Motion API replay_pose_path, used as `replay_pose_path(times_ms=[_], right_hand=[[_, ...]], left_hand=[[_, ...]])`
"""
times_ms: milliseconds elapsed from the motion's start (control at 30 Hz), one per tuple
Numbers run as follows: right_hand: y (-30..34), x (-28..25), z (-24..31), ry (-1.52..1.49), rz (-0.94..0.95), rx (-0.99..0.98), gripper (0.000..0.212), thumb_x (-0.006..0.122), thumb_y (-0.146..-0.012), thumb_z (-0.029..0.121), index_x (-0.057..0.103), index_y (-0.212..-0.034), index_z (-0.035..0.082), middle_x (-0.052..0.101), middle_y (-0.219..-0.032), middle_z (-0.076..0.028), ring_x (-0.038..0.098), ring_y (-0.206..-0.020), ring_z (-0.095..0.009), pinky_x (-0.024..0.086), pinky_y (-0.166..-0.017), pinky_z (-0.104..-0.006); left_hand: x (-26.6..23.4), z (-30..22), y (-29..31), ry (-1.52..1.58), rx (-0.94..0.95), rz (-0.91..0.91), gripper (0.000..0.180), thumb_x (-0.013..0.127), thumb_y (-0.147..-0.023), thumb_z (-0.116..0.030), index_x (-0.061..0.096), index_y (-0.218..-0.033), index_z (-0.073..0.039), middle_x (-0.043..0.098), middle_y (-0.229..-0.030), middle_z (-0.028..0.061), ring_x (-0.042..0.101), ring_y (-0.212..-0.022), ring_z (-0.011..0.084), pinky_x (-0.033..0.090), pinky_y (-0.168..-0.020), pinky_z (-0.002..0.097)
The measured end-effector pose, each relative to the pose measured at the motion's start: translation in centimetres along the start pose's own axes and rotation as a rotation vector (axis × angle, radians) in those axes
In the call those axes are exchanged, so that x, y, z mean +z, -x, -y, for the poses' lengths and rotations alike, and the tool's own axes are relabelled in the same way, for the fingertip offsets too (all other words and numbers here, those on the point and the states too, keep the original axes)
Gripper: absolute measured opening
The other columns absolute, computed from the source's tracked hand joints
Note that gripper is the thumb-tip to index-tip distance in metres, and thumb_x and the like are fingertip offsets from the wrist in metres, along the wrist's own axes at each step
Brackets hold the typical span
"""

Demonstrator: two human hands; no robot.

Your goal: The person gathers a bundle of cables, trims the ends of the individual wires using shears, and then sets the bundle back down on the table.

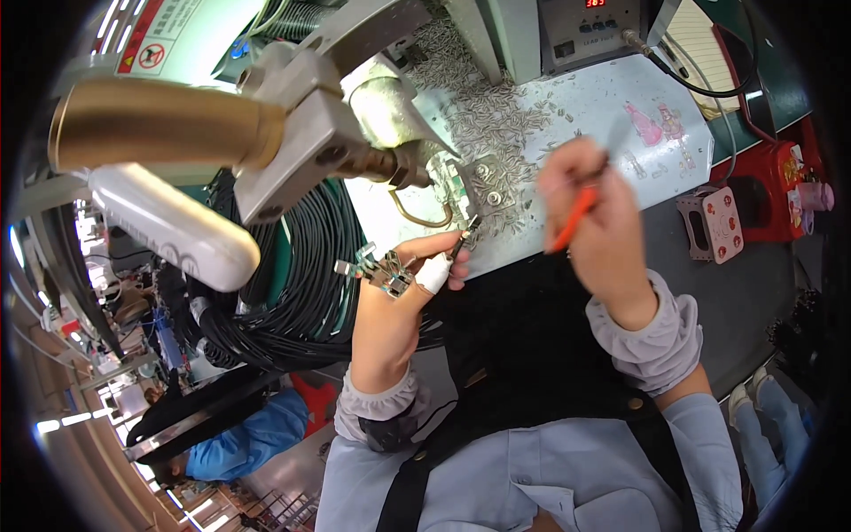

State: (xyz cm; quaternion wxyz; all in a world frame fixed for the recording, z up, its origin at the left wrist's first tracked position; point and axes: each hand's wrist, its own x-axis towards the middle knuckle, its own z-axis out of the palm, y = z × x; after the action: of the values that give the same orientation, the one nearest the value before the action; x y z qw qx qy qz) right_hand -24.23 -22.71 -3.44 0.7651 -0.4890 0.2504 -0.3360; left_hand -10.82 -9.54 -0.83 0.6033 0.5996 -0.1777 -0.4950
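Evidently the left hand (396, 310) has thumb and forefinger pinched on a thin black cord (459, 246), whose metal tip (472, 225) pokes out just beyond those fingertips; a white wrap (433, 273) covers the thumb. From where I stand, the right hand (612, 244) is blurred, but its fingers look curled closed around an orange tool (576, 217), well apart from the cord.

I'd expect the cord to be light and bendy, perhaps a little slippery, with a stiff, easily bent end. The best hold is likely the black part right behind the tip, with the metal left bare.

As for lettering, a warning sign (152, 55) with a red ring hangs far beyond the left fingers. Past the right fingertips, a control box (589, 35) shows lit red digits and pale printing. The white tube (173, 226), left of the left fingers, carries faint print, upside down and unreadable to me.
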Motion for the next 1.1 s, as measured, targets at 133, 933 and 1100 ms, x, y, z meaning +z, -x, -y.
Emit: replay_pose_path(times_ms=[133,933,1100], right_hand=[[1.2,0.7,1.6,0.443,0.006,-0.218,0.008,0.055,-0.078,0.004,0.053,-0.086,0.002,0.050,-0.067,0.000,0.047,-0.053,-0.006,0.038,-0.047,-0.0209],[8.2,5.6,-5.6,0.661,0.605,-0.318,0.015,0.058,-0.079,0.012,0.051,-0.080,-0.001,0.049,-0.068,-0.007,0.047,-0.063,-0.017,0.035,-0.057,-0.0286],[8.6,6.2,-4.8,0.584,0.628,-0.236,0.011,0.058,-0.076,0.008,0.050,-0.078,0.000,0.046,-0.062,-0.008,0.045,-0.058,-0.020,0.035,-0.054,-0.0302]], left_hand=[[0.4,0.7,1.1,-0.118,0.040,0.009,0.019,0.054,-0.077,0.004,0.056,-0.096,0.002,0.057,-0.090,0.0088,0.056,-0.082,0.0176,0.044,-0.073,0.0262],[-1.5,1.5,9.6,0.167,0.158,-0.017,0.029,0.060,-0.079,-0.014,0.045,-0.099,0.000,0.055,-0.081,0.0051,0.054,-0.067,0.0105,0.047,-0.059,0.0229],[-2.7,3.1,8.8,-0.089,0.321,0.177,0.026,0.061,-0.078,-0.012,0.050,-0.098,0.001,0.058,-0.090,0.0052,0.055,-0.081,0.0120,0.046,-0.073,0.0256]])
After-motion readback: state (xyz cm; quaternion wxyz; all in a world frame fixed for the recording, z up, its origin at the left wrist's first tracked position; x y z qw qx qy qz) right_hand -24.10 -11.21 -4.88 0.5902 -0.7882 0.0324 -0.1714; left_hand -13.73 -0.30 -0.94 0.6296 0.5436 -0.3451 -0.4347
